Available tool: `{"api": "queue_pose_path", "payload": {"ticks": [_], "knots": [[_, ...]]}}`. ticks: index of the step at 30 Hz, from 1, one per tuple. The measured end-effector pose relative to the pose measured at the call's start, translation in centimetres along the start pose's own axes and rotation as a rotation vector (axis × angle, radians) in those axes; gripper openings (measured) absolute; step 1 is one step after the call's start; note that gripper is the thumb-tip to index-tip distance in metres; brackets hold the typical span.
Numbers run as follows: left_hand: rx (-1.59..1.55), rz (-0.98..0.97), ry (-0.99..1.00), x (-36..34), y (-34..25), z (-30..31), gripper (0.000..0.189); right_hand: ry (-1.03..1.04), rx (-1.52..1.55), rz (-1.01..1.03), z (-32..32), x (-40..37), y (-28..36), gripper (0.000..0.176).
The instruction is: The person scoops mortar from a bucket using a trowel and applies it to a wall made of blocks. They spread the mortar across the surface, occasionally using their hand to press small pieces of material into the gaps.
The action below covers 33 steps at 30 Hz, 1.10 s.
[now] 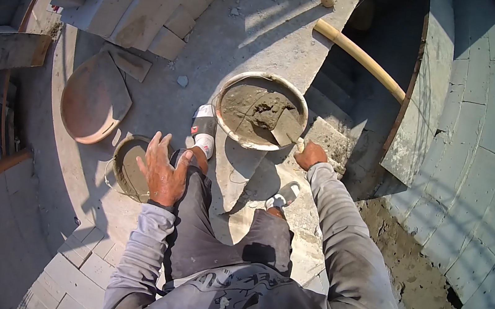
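Note:
My right hand (311, 156) is closed round the handle of a trowel (288, 128). The trowel's flat blade rests on the wet grey mortar (253, 108) in a round, pale-rimmed tub (222, 121). My left hand (165, 172) is held up with its fingers spread and holds nothing. Behind it stands a smaller bucket (128, 164) of smooth grey mortar, partly hidden by the hand.
A reddish round basin (89, 99) with a board across it lies at the left. Stacked pale blocks (148, 7) rise at the upper left. Beyond the tub, a bamboo pole (363, 57) spans a dark stairwell (338, 82). A block wall (474, 140) stands at the right.

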State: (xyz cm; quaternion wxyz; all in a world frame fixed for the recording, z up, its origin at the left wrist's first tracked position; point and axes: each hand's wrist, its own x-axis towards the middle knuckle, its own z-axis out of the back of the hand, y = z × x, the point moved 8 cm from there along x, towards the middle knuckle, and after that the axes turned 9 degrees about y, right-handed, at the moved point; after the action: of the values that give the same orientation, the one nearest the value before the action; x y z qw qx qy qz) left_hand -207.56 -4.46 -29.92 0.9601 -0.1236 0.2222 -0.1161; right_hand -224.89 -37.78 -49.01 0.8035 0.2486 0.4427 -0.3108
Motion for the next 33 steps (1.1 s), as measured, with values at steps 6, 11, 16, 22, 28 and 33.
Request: {"api": "queue_pose_path", "payload": {"ticks": [6,11,16,22,28,33], "knots": [[0.001,0.037,-0.043,-1.9,-0.2,-0.9,0.058,-0.182,0.075,0.199,-1.8,-1.0,-0.6,0.049],[-0.034,0.053,-0.015,-3.0,-0.4,-2.4,0.059,-0.191,0.094,0.293,-0.9,-3.9,1.0,0.042],[-0.092,-0.030,-0.041,-2.3,-5.0,-4.4,0.055,-0.316,0.114,0.289,-0.3,-10.8,-1.0,0.055],[-0.407,-0.156,-0.156,-1.2,-8.5,-7.8,0.054,-0.425,0.298,0.200,-0.5,-27.3,-10.7,0.052],[-0.490,-0.464,-0.051,2.6,-15.6,-14.0,0.056,-0.424,0.360,-0.042,-5.5,-43.9,-20.5,0.055],[-0.775,-0.529,0.197,0.5,-23.8,-22.1,0.055,-0.409,0.423,-0.082,-8.1,-53.6,-25.3,0.045]]}}
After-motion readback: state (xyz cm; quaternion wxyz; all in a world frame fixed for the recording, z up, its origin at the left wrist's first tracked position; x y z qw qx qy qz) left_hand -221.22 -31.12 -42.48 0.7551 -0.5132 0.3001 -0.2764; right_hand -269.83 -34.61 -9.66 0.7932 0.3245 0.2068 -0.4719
